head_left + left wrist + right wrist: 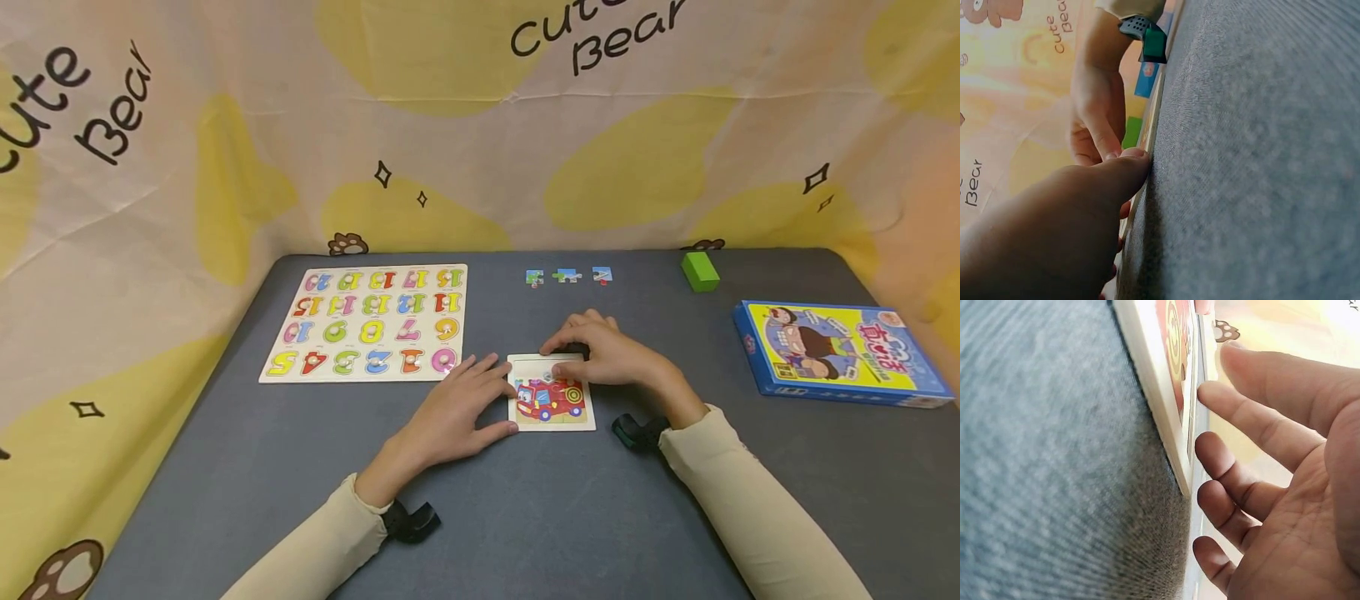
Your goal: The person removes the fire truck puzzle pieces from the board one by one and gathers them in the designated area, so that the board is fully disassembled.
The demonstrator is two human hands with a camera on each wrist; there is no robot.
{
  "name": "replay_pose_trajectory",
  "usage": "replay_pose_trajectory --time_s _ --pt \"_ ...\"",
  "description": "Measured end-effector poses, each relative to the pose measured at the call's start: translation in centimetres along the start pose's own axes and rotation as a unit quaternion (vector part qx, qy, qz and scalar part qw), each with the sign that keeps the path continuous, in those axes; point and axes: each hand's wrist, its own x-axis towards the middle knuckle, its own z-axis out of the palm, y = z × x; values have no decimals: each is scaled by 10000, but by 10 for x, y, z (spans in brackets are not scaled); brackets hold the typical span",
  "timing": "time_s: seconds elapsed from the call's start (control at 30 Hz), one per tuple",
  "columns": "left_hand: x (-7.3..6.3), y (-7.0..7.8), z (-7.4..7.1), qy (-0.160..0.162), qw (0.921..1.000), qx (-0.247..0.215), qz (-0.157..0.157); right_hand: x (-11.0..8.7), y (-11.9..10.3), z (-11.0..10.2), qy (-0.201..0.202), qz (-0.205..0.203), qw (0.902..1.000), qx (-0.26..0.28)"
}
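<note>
A small framed jigsaw [551, 408] with a red truck picture lies on the table between both hands. Its upper strip is pale, and the right hand covers part of that corner. My left hand [457, 412] rests against the frame's left side, fingers loosely spread and thumb by the lower left corner. Over the upper right corner hovers my right hand [607, 354], its thumb and index finger apart. The right wrist view shows nothing between those fingers [1229, 403]. Three jigsaw pieces [567, 276] lie in a row farther back.
A number puzzle board [360, 325] lies to the left. At the back right stands a green block [701, 272], with a blue and yellow box [840, 350] nearer the right edge. A printed cloth [450, 125] hangs behind the grey table [510, 517].
</note>
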Motion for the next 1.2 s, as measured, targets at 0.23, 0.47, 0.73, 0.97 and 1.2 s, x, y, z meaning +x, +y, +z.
replay_pose_trajectory --time_s 0.23,0.47,0.73,0.97,1.2 --pt "-1 -1 2 83 9999 -44 116 1 -3 0 21 -124 9999 36" --pt "-3 -2 3 147 9997 -179 98 3 -7 4 -102 -328 9991 250" --pt "-4 -2 5 192 9995 -248 82 3 -16 12 -374 -537 9975 257" --pt "-2 -3 6 217 9993 -266 130 1 -15 20 -357 -530 9977 236" --pt "-1 -3 3 247 9992 -293 135 2 -16 22 -289 -471 9982 233"
